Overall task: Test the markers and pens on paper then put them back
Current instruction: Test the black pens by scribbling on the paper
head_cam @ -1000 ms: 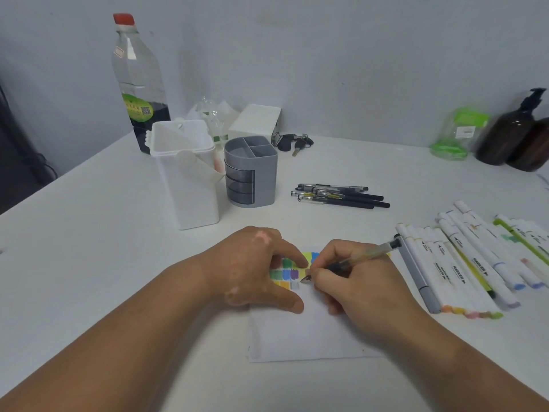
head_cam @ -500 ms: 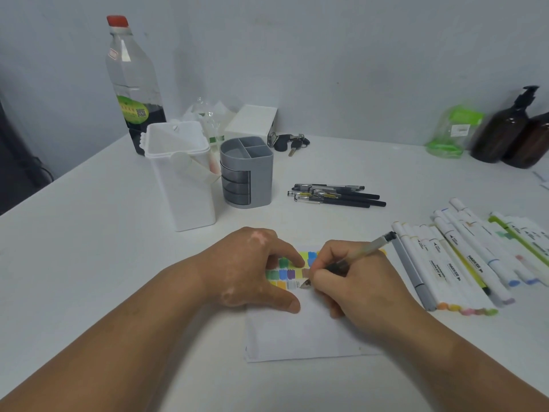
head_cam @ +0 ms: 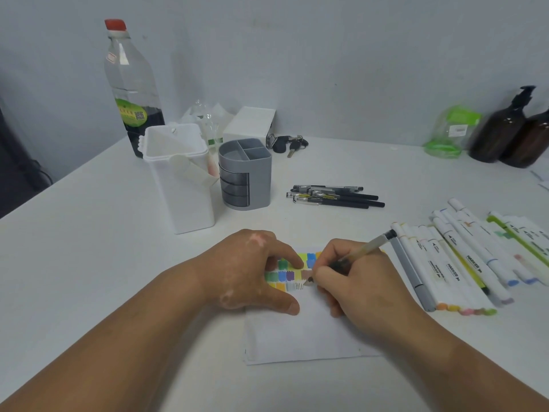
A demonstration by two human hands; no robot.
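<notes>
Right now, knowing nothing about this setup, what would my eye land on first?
Centre front, the left hand presses a white paper flat while the right hand grips a pen, its tip at a small scribble beside a grid of coloured swatches. A long row of white markers lies to the right, and a bunch of black pens lies behind, near a grey organiser.

Desk workspace, home or office: white table [head_cam: 89, 248] against a bare wall [head_cam: 326, 55], bearing grey pen organiser [head_cam: 245, 173], keys [head_cam: 292, 143], amber pump bottles [head_cam: 502, 129], large plastic bottle [head_cam: 132, 84].
</notes>
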